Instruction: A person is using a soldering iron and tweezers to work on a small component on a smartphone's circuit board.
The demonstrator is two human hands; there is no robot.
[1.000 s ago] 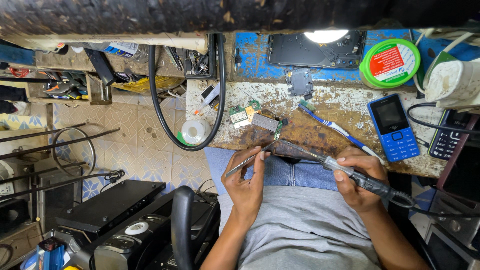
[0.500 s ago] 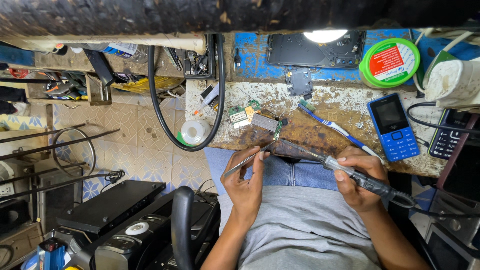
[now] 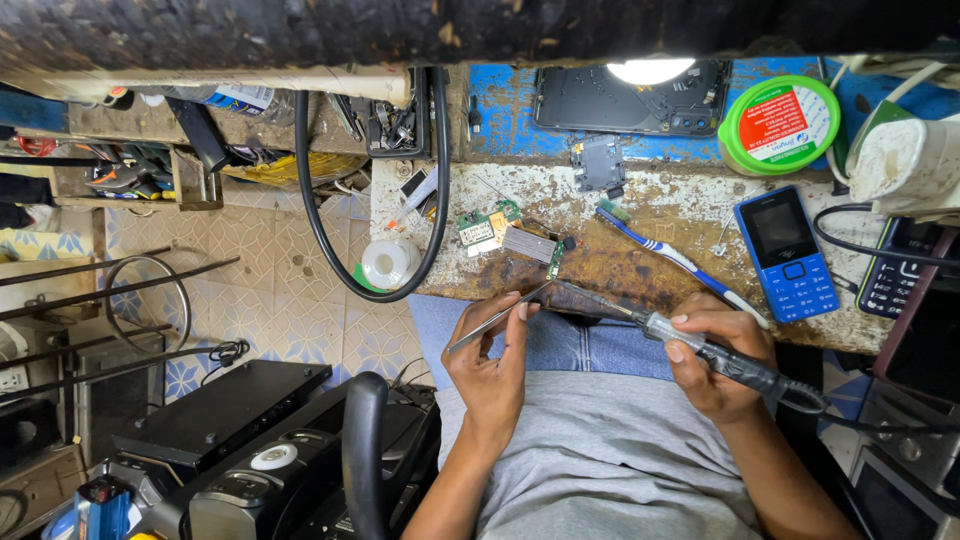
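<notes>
My left hand grips thin metal tweezers whose tips point up toward the worn bench edge. My right hand holds a soldering iron by its dark handle, the tip reaching left to the bench edge near the tweezer tips. Just above them lie small green circuit boards and a metal-shielded board piece. What sits exactly between the two tool tips is too small to tell.
A blue keypad phone, a blue toothbrush, a green-rimmed round tin, an opened phone back and a dark phone lie on the bench. A black hose loops left. Black audio equipment stands on the tiled floor.
</notes>
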